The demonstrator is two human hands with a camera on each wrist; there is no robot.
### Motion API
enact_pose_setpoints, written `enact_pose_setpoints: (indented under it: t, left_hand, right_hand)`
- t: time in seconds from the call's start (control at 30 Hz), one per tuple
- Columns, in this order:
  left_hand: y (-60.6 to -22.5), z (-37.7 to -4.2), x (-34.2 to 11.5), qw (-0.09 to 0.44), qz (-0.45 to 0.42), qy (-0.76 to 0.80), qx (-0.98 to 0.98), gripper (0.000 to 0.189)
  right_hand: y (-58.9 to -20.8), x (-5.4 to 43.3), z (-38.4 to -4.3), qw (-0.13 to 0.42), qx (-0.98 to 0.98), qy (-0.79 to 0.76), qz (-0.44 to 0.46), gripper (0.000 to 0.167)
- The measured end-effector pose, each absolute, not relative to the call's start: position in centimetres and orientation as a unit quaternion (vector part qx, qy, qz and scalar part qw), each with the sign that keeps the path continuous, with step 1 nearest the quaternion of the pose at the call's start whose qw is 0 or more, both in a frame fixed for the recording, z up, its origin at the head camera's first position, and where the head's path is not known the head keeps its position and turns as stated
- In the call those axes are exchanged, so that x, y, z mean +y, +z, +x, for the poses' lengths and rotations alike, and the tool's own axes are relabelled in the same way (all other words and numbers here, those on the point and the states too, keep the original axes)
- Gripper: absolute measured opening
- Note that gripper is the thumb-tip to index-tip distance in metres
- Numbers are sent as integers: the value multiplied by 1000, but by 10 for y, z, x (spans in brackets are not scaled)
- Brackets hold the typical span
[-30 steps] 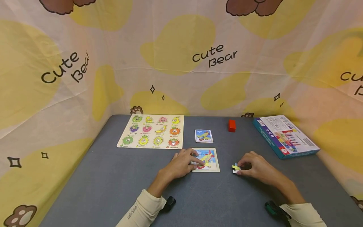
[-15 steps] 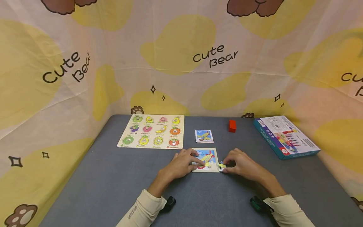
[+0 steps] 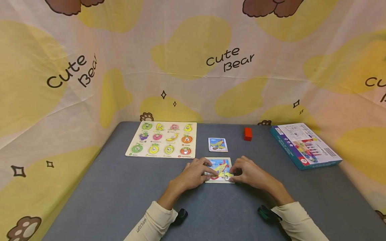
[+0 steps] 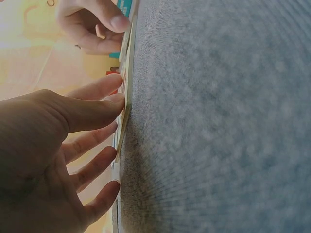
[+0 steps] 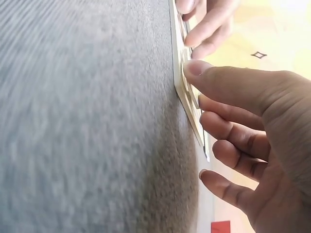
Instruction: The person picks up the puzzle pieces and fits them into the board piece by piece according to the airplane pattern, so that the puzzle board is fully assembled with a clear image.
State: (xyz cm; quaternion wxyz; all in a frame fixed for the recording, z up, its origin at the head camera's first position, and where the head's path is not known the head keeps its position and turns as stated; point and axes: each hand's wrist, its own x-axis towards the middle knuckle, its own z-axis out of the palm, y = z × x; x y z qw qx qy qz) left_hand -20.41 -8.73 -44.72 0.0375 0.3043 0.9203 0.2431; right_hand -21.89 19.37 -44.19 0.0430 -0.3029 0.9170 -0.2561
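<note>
A small framed jigsaw puzzle [image 3: 220, 182] with an airplane picture lies flat on the table. My left hand [image 3: 193, 174] rests its fingertips on the frame's left side and the picture; in the left wrist view its fingers are fairly straight along the edge. With thumb and fingers, my right hand [image 3: 251, 174] pinches a jigsaw piece [image 3: 227, 176] over the lower right corner of the puzzle. In the right wrist view this piece [image 5: 194, 98] lies tilted just over the frame, partly covered by the thumb. Whether it sits in its slot cannot be told.
Behind the puzzle lies a card [image 3: 217, 145] with a similar airplane. A fruit peg board [image 3: 161, 142] is at the back left. A red block [image 3: 248, 134] stands at the back, and a flat box [image 3: 306, 145] lies at the right. Printed cloth [image 3: 187, 83] hangs around the table.
My right hand has carried the jigsaw piece leftward from the bare table, past the frame's right edge, onto the puzzle's lower right. The left hand has stayed in place.
</note>
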Motion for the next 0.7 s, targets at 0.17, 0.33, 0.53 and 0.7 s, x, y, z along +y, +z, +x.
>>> enact_pose_setpoints:
  t: [0.17,0.33,0.53,0.7]
  left_hand:
    - [-447,-204,-88,39,305,243,920,27]
    - [-447,-204,-88,39,306,243,920,26]
    - [-447,-204,-88,39,305,240,921,26]
    - [-448,-204,-87,38,304,238,922,26]
  right_hand:
    - [-442,189,-220,53,916,-260,-300,19]
    - [-443,188,-220,56,917,-264,-293,19]
    - [-446,188,-222,49,913,-272,-298,22]
    - [-449,189,-223,51,908,-267,-318,17]
